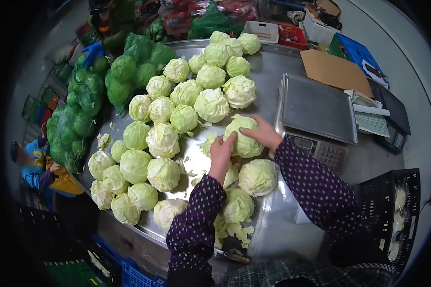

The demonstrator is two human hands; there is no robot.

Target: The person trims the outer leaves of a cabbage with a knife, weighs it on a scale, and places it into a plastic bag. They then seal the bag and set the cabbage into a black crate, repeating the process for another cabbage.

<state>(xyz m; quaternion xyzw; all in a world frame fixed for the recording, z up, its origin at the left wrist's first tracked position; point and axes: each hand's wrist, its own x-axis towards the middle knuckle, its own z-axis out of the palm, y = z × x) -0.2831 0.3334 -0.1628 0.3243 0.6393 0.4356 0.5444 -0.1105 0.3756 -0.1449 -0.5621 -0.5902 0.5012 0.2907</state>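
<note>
A pale green cabbage (242,143) is between my two hands above the metal table (196,155). My right hand (264,134) grips its upper right side, thumb across the top. On its left side, my left hand (220,154) presses with the thumb and curled fingers, which are partly hidden. A loose cabbage leaf (209,143) shows just beyond my left hand. Close to my forearms sit another cabbage (257,178) and a further cabbage (238,205) with trimmed leaves (239,232) near it. Many whole cabbages (163,140) stand in rows to the left.
A weighing scale (319,109) stands on the right, with cardboard (335,71) behind it. Green net bags of cabbages (74,126) line the left edge. A knife (237,257) lies at the near edge. Black crates (388,210) are at right. Two other people work at left.
</note>
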